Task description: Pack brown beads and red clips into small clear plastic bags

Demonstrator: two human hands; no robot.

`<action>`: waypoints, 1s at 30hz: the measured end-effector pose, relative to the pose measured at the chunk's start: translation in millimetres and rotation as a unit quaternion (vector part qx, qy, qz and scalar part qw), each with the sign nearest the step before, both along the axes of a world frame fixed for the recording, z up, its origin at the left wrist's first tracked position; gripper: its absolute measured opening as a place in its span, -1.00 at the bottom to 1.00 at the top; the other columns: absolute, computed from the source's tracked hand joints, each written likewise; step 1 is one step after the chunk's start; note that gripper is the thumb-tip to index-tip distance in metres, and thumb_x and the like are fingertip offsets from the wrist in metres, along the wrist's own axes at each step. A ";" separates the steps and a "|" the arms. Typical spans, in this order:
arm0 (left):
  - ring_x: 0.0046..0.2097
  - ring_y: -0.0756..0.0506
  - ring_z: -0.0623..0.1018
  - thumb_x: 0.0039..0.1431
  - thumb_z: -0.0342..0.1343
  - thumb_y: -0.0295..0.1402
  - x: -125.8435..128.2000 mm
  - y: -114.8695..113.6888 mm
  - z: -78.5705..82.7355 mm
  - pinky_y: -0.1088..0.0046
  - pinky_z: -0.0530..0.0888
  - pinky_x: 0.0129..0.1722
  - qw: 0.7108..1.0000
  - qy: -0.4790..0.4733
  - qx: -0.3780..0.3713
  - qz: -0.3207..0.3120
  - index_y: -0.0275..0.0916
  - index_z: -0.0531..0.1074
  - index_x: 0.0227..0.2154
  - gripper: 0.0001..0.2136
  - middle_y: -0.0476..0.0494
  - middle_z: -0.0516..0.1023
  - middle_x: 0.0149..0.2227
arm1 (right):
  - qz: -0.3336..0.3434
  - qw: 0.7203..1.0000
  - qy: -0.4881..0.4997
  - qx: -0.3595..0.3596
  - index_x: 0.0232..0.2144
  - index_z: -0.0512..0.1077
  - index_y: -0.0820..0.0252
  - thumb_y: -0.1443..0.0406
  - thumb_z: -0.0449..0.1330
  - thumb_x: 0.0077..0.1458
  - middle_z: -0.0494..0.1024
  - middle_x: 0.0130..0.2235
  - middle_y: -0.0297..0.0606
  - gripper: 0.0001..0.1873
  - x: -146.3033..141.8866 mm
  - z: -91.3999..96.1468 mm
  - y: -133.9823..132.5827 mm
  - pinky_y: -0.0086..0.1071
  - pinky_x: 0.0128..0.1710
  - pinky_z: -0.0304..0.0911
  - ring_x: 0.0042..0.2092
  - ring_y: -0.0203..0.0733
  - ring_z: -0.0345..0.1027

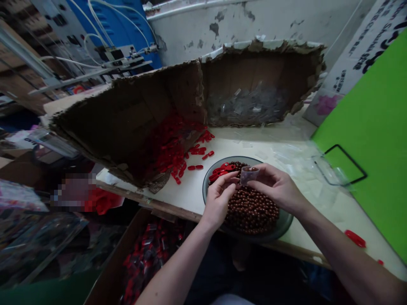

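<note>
My left hand (pixel 218 200) and my right hand (pixel 274 186) meet above a round grey bowl (pixel 212 178) heaped with glossy brown beads (pixel 251 209). A small clear plastic cup (pixel 249 175) with some brown beads inside is pinched in my right fingers. My left fingertips reach its lower edge, though a firm grip is hard to tell. Flat red plastic pieces (pixel 221 172) lie in the bowl beside my left fingers. More red pieces (pixel 181 156) are scattered on the white table (pixel 280 146), left of the bowl.
A torn cardboard box (pixel 127 135) lies on the table, with clear plastic scraps (pixel 244 106) in its right part. A green board (pixel 369 127) stands at the right, and a box of red-and-clear items (pixel 149 258) sits below the table edge.
</note>
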State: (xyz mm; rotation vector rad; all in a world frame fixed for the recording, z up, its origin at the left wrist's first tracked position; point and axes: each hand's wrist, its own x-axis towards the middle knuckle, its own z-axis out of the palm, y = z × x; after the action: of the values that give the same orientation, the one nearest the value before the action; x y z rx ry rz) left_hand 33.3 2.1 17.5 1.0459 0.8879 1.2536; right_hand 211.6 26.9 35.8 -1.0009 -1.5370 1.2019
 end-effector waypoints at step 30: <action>-0.32 -0.02 0.56 0.00 0.24 -0.35 5.1 11.1 38.3 0.48 0.46 -0.29 0.998 -0.052 0.014 -0.021 -0.31 0.53 -0.21 -0.74 -0.16 0.62 -0.30 | 0.003 0.999 0.034 -0.009 -0.04 0.35 0.06 0.18 0.29 0.06 0.62 -0.16 -0.22 -0.59 -4.3 31.9 -4.5 -0.10 -0.02 0.43 -0.10 -0.09 0.52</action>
State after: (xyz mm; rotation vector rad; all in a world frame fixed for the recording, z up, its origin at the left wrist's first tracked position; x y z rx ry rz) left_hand 38.4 13.3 55.8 1.0066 0.7677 1.2766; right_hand 207.4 22.4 67.7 -0.9592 -1.4800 1.2427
